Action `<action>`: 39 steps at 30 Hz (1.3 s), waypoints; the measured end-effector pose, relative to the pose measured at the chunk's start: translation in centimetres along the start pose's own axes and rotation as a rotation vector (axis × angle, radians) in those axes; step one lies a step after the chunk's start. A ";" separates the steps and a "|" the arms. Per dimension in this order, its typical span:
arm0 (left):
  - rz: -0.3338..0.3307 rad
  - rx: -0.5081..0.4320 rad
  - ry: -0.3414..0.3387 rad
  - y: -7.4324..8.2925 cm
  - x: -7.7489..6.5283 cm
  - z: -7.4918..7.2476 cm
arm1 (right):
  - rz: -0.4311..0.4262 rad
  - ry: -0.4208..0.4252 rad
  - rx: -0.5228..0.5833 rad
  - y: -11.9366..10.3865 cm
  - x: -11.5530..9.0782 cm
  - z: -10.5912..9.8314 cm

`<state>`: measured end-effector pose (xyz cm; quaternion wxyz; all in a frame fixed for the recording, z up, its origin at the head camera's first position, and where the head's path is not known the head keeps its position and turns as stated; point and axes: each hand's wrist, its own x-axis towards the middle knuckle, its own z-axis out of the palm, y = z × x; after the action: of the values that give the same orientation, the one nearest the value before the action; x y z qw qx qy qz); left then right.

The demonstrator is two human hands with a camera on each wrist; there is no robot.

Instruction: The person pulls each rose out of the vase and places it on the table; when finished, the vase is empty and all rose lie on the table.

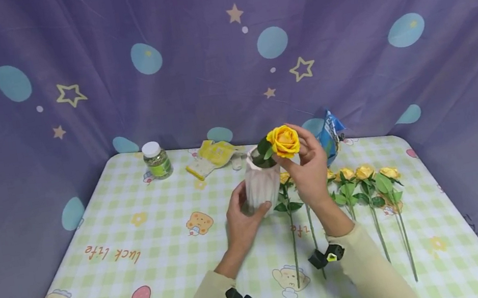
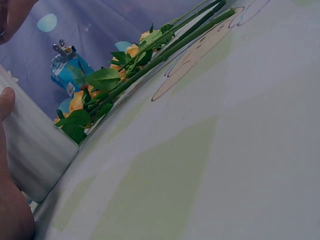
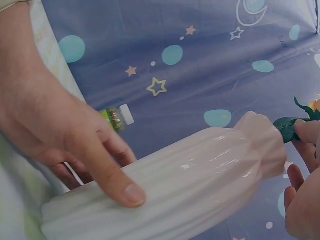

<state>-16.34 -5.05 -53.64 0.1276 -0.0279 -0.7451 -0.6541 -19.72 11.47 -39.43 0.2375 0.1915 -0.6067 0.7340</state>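
Observation:
A pale, ribbed vase [image 1: 264,189] stands in the middle of the table, its base right at the tablecloth in the left wrist view. My left hand [image 1: 244,220] grips its lower body, with the thumb [image 3: 122,187] across the near side. At the vase's scalloped mouth, my right hand [image 1: 312,171] pinches a yellow rose [image 1: 284,141] just below the bloom. Green leaves [image 3: 286,129] of this rose are at the rim, and the stem below is hidden inside the vase.
Several yellow roses [image 1: 365,171] lie on the checked tablecloth [image 1: 171,283] right of the vase, stems toward me. A lidded jar [image 1: 157,162] stands back left, near a yellow-and-white glove-like item [image 1: 212,157]. Behind my right hand is a clipped blue bag [image 1: 331,136]. A patterned curtain [image 1: 212,96] hangs behind.

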 end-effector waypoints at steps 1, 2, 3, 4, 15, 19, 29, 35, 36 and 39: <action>0.000 -0.001 0.000 -0.1 0.0 0.0 | 0.000 0.011 0.015 -0.1 0.1 0.0; 0.003 -0.002 0.001 -0.1 0.0 0.0 | -0.001 0.023 0.029 -0.2 0.3 0.0; 0.004 -0.001 0.003 -0.1 0.0 0.0 | -0.001 0.034 0.044 -0.3 0.4 -0.1; 0.005 -0.002 0.004 -0.1 0.0 0.0 | -0.002 0.047 0.056 -0.4 0.5 -0.1; 0.018 -0.001 0.016 -0.2 0.0 0.0 | 0.009 0.154 0.158 -1.6 1.5 -0.9; 0.021 -0.001 0.016 -0.1 0.0 0.0 | -0.016 0.178 0.217 -2.1 2.0 -1.0; 0.028 -0.002 0.018 -0.3 0.1 0.0 | -0.053 0.229 0.283 -3.3 2.7 -1.6; 0.031 -0.002 0.014 -0.2 0.0 0.0 | -0.095 0.253 0.338 -4.1 3.4 -2.1; 0.031 -0.004 0.014 -0.2 0.0 0.0 | -0.099 0.262 0.349 -4.2 3.5 -2.2; 0.034 -0.012 0.015 -0.2 0.0 0.0 | -0.108 0.289 0.388 -4.5 3.9 -2.4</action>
<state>-16.41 -5.05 -53.79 0.1441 -0.0363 -0.7396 -0.6564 -20.23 14.96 -34.10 0.3196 0.1589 -0.4029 0.8428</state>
